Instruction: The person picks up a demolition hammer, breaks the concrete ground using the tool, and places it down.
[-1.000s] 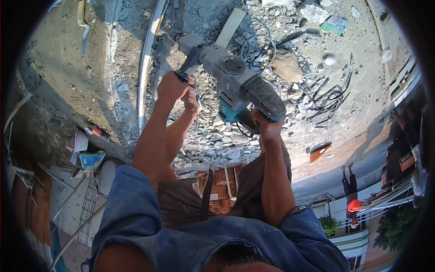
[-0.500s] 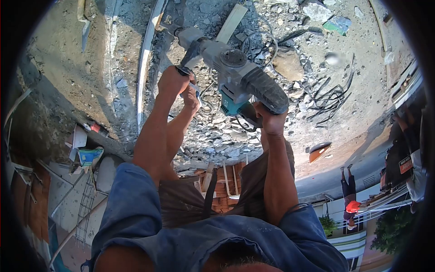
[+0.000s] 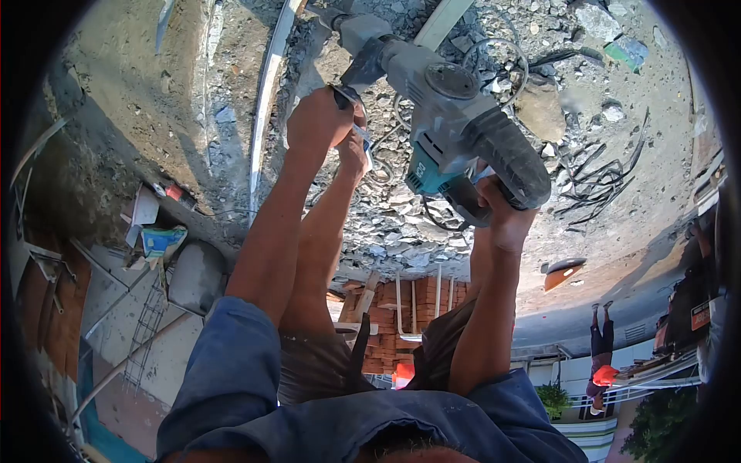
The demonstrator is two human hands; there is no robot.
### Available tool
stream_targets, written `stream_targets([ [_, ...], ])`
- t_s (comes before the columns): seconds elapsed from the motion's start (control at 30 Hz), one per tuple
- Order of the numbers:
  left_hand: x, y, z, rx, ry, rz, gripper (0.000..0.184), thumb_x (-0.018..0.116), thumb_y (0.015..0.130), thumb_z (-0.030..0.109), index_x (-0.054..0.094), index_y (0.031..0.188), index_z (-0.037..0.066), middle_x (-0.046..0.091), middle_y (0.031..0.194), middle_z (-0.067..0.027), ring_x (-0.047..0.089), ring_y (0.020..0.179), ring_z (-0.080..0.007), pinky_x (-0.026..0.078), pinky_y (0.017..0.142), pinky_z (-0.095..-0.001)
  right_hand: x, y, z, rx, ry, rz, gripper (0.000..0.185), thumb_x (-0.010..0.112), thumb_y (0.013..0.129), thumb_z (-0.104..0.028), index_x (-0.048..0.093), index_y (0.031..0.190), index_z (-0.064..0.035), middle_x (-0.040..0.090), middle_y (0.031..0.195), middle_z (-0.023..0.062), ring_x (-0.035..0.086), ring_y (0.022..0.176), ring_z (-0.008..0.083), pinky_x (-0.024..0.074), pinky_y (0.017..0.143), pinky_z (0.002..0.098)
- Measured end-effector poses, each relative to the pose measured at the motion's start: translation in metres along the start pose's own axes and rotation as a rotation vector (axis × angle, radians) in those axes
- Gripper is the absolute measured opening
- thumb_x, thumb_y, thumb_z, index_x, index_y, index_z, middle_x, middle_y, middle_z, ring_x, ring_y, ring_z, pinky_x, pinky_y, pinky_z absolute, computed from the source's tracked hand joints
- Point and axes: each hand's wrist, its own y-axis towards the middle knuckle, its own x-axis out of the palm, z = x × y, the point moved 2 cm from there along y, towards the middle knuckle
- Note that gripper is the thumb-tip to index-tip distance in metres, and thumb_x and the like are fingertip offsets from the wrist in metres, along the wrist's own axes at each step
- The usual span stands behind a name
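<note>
At the left edge, on the near side, some brown boards (image 3: 65, 309) are lying. To the right of them there is a blue and white sack (image 3: 162, 241), and just beside it a grey rounded object (image 3: 197, 278). Farther to the right, a long pale strip (image 3: 268, 92) runs on the ground from far to near. Next comes the left hand (image 3: 320, 119); its fingers are closed around the side handle (image 3: 343, 96) of a big power tool (image 3: 440, 85).

This tool is in the middle and far part of the scene, above the broken stones (image 3: 390, 231). It lies aslant — the narrow front end points to the far left, the thick rear end to the near right. I cannot tell if its tip touches the ground. Behind the tool, a pale plank (image 3: 444, 21) reaches to the far side. The right hand (image 3: 505, 216) is wrapped around the rear handle (image 3: 468, 202), pressed tightly on it.

To the right of the tool there is a large brownish stone (image 3: 540, 109), and then a tangle of black cables (image 3: 606, 181). Nearer, an orange-brown piece (image 3: 562, 275) is on the ground. At the near right — well apart from the hands — another person (image 3: 599, 347) is seen.
</note>
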Motion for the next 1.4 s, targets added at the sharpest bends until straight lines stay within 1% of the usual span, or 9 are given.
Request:
stream_targets([
  [0.17, -0.027, 0.003, 0.013, 0.073, -0.01, -0.019, 0.039, 0.067, 0.077, 0.035, 0.072, 0.097, 0.001, 0.073, 0.088, -0.0193, 0.072, 0.086, -0.0351, 0.057, 0.08, -0.0429, -0.006, 0.011, -0.029, 0.077, -0.014, -0.15, 0.014, 0.07, 0.071, 0.004, 0.061, 0.08, -0.0028, 0.056, 0.063, 0.0033, 0.055, 0.052, 0.0138, 0.0425, 0.051, 0.0276],
  [0.23, -0.062, 0.021, 0.03, 0.152, -0.095, -0.346, 0.038, 0.065, 0.077, 0.032, 0.071, 0.09, -0.003, 0.072, 0.073, -0.0161, 0.073, 0.073, -0.0305, 0.058, 0.074, -0.0402, -0.006, 0.033, -0.078, 0.179, 0.043, -0.108, 0.011, 0.069, 0.071, 0.005, 0.06, 0.073, -0.0012, 0.057, 0.062, 0.0048, 0.053, 0.049, 0.0141, 0.041, 0.049, 0.0283],
  [0.33, -0.055, 0.013, 0.053, 0.159, -0.2, -0.243, 0.035, 0.063, 0.077, 0.029, 0.07, 0.082, -0.005, 0.07, 0.062, -0.013, 0.072, 0.063, -0.0266, 0.058, 0.069, -0.0377, -0.029, 0.07, -0.086, 0.117, -0.076, -0.157, 0.007, 0.069, 0.074, -0.001, 0.062, 0.074, -0.0012, 0.056, 0.061, 0.0036, 0.052, 0.051, 0.0121, 0.0392, 0.051, 0.0258],
  [0.43, -0.025, -0.01, 0.037, 0.091, -0.194, -0.072, 0.032, 0.066, 0.079, 0.03, 0.071, 0.091, 0.001, 0.072, 0.075, -0.016, 0.072, 0.077, -0.0338, 0.058, 0.074, -0.0414, -0.022, 0.037, -0.058, -0.042, -0.166, -0.156, 0.01, 0.067, 0.075, 0.003, 0.059, 0.076, -0.0033, 0.056, 0.065, 0.0039, 0.054, 0.055, 0.0128, 0.0412, 0.053, 0.0268],
  [0.7, -0.06, -0.081, -0.012, 0.116, 0.082, -0.22, 0.031, 0.073, 0.08, 0.034, 0.07, 0.096, 0.007, 0.071, 0.091, -0.0168, 0.068, 0.089, -0.037, 0.053, 0.077, -0.0454, -0.002, -0.141, 0.009, 0.253, 0.166, 0.029, 0.034, 0.065, 0.075, 0.013, 0.056, 0.104, -0.0019, 0.058, 0.074, 0.0045, 0.055, 0.056, 0.0128, 0.044, 0.049, 0.0256],
  [0.93, -0.02, -0.057, -0.038, 0.113, -0.038, -0.105, 0.033, 0.071, 0.08, 0.036, 0.071, 0.1, 0.009, 0.07, 0.091, -0.0205, 0.067, 0.09, -0.0406, 0.053, 0.077, -0.0477, 0.01, -0.103, 0.012, 0.075, 0.017, -0.006, 0.032, 0.079, 0.077, -0.006, 0.068, 0.105, 0.0045, 0.072, 0.096, 0.0076, 0.067, 0.082, 0.0138, 0.0525, 0.076, 0.0289],
  [1.23, 0.045, -0.032, -0.075, 0.131, -0.095, 0.032, 0.029, 0.069, 0.081, 0.036, 0.07, 0.097, 0.011, 0.071, 0.091, -0.019, 0.067, 0.089, -0.0403, 0.054, 0.076, -0.046, 0.019, -0.105, 0.075, -0.317, -0.272, 0.039, 0.037, 0.081, 0.075, -0.014, 0.068, 0.105, 0.0035, 0.073, 0.095, 0.0136, 0.072, 0.088, 0.0237, 0.0525, 0.08, 0.0327],
  [1.3, 0.06, -0.029, -0.084, 0.202, -0.352, 0.087, 0.027, 0.071, 0.079, 0.033, 0.071, 0.096, 0.012, 0.071, 0.088, -0.0177, 0.068, 0.087, -0.0396, 0.055, 0.074, -0.0447, 0.013, -0.108, 0.108, -0.31, -0.312, 0.026, 0.043, 0.082, 0.072, -0.016, 0.066, 0.106, 0.0032, 0.072, 0.094, 0.0135, 0.072, 0.086, 0.0258, 0.0523, 0.079, 0.0347],
  [1.4, 0.074, -0.019, -0.09, 0.211, -0.315, 0.13, 0.025, 0.072, 0.078, 0.031, 0.071, 0.094, 0.013, 0.071, 0.086, -0.0163, 0.068, 0.086, -0.0386, 0.055, 0.072, -0.0436, 0.01, -0.11, 0.131, -0.54, -0.706, -0.017, 0.046, 0.081, 0.068, -0.017, 0.065, 0.107, 0.0028, 0.071, 0.094, 0.014, 0.07, 0.086, 0.0283, 0.0514, 0.08, 0.0373],
])
